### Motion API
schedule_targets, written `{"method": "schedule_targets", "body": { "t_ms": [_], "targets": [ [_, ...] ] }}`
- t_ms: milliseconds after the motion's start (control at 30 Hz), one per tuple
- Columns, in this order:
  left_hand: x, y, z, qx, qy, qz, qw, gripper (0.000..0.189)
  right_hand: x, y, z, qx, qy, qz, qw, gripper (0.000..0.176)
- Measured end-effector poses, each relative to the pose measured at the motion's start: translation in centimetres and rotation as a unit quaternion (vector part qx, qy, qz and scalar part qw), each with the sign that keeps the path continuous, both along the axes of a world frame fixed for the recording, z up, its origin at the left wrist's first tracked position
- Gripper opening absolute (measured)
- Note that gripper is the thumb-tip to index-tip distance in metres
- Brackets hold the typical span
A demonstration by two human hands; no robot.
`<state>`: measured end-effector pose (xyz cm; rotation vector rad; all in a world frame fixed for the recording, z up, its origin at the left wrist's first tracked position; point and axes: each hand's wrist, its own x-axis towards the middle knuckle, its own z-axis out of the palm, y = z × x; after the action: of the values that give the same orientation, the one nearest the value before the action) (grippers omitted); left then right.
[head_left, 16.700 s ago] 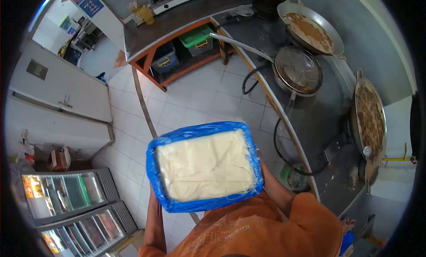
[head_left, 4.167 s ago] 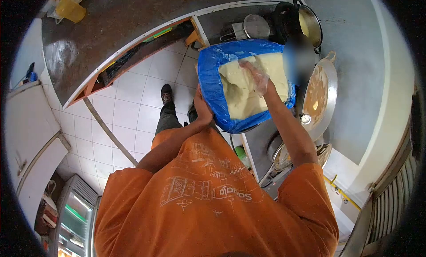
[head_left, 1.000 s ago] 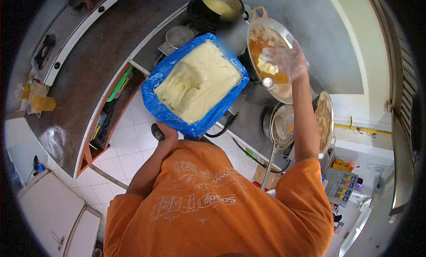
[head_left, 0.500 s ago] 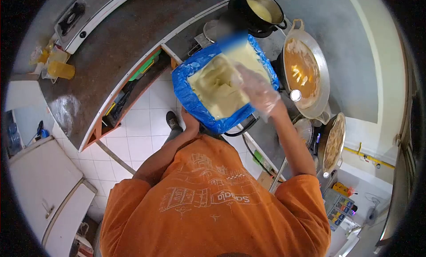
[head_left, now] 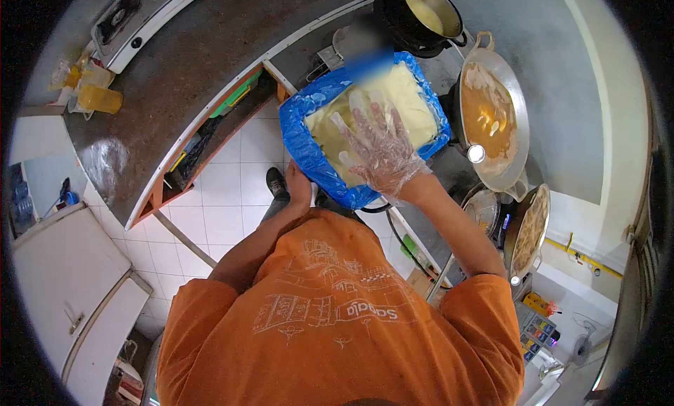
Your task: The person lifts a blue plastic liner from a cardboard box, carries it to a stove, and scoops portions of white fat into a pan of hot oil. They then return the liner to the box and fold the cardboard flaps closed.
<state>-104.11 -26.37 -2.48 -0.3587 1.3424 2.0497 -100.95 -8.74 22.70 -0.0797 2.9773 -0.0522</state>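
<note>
A box lined with a blue plastic bag holds a pale yellow, soft mass. My right hand, in a clear plastic glove, is over the mass with its fingers spread; whether it touches the surface is hard to tell. At the box's near left side is my left hand, bare, its fingers mostly hidden behind the blue plastic. A blurred patch covers the box's far edge.
Right of the box stands a wide pan of brown liquid with yellow pieces. Behind it is a black pot; nearer, a second pan and a strainer. A dark counter curves along the left.
My right hand has moved slightly left and toward me, and its fingers now show spread over the mass. The yellow pieces in the wide pan look smaller. The view has shifted a little.
</note>
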Motion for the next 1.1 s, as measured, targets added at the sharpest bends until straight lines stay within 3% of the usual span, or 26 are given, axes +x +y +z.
{"method": "schedule_targets", "body": {
  "t_ms": [67, 167, 300, 433, 567, 600, 667, 733, 767, 800, 900, 1100],
  "targets": [
    [-0.9, -1.5, -1.7, -0.091, -0.001, -0.035, 0.995, 0.039, -0.1, -0.1, 0.1, 0.006, 0.006, 0.002, 1.000, 0.080],
    [-2.4, -3.8, -2.4, -0.093, -0.012, 0.013, 0.996, 0.045, -0.2, -0.1, 0.0, 0.010, 0.022, 0.005, 1.000, 0.079],
    [-4.3, -5.8, 3.0, -0.161, 0.082, 0.084, 0.980, 0.045, 0.2, 0.1, -0.4, 0.019, 0.036, 0.022, 0.999, 0.077],
    [-5.3, -7.2, 5.1, -0.122, 0.140, 0.082, 0.979, 0.047, -0.1, 0.1, -0.3, 0.001, 0.028, 0.013, 1.000, 0.075],
    [-5.0, -6.9, 8.1, -0.093, 0.219, 0.076, 0.968, 0.036, -0.8, 0.0, -0.5, -0.048, -0.022, -0.029, 0.998, 0.075],
    [-4.5, -7.0, 8.9, -0.071, 0.276, 0.039, 0.958, 0.028, -1.3, 0.1, -0.6, -0.069, -0.043, -0.050, 0.995, 0.075],
    [-3.3, -6.7, 11.0, -0.027, 0.387, -0.037, 0.921, 0.015, -1.2, 2.0, -3.6, -0.163, 0.026, -0.029, 0.986, 0.077],
    [-2.9, -5.2, 14.4, 0.002, 0.483, -0.154, 0.862, 0.020, -1.5, 2.9, -5.4, -0.362, 0.085, -0.087, 0.924, 0.080],
    [-2.6, -4.2, 16.5, -0.010, 0.484, -0.205, 0.851, 0.027, -1.7, 3.0, -5.8, -0.502, 0.106, -0.153, 0.844, 0.082],
    [-2.3, -3.0, 18.7, -0.023, 0.484, -0.255, 0.837, 0.033, -1.7, 2.6, -5.6, -0.618, 0.111, -0.212, 0.749, 0.083],
    [-1.6, 0.2, 22.9, -0.082, 0.535, -0.290, 0.789, 0.043, -1.7, 1.1, -3.9, -0.849, 0.137, -0.342, 0.378, 0.088],
    [-1.1, 4.0, 24.1, -0.186, 0.580, -0.309, 0.731, 0.023, -0.9, 0.9, -4.6, -0.868, 0.218, -0.354, 0.271, 0.086]
  ]
}}
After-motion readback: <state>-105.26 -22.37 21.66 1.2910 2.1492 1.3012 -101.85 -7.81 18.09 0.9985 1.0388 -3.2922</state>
